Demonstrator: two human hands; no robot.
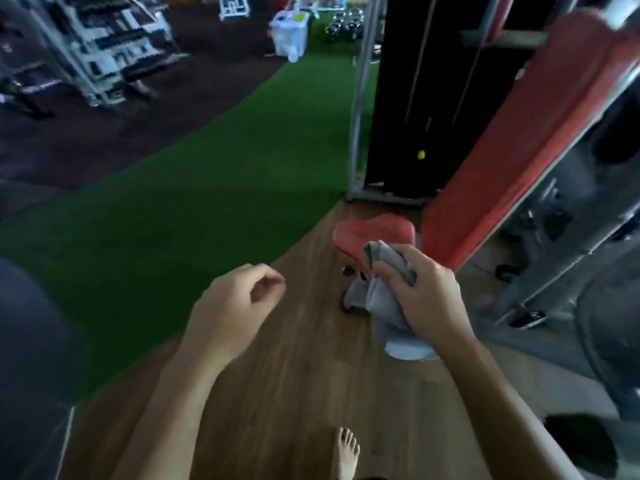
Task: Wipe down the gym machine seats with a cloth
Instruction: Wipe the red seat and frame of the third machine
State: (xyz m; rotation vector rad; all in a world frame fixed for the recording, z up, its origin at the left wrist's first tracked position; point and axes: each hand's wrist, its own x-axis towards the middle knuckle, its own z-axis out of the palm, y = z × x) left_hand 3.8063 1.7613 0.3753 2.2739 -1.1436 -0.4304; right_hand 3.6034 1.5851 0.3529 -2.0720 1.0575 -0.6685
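I see my right hand [427,299] out in front, its fingers [389,271] clenched around a bunched grey cloth [384,299] that hangs down below the fist. The cloth is in the air, in front of the red seat [374,233] of the machine and not touching it as far as I can tell; the view is blurred there. My left hand [235,306] hovers apart to the left over the wood floor [277,393], holding nothing, its fingers [266,282] loosely curled with the thumb near the forefinger. Behind the seat a long red backrest [519,133] slants up to the right, set against a grey metal frame [571,230]. A black weight stack [426,98] with a small yellow pin [421,154] stands just behind the seat, with a grey upright post [358,109] at its left edge. Under the seat I make out a grey support and something pale on the floor, partly hidden by the cloth and my wrist. A green turf strip [173,209] runs away to the left of the wood. Far off stand a white rack [104,46] and a clear bin [289,32]. One bare foot [346,452] shows at the bottom edge.
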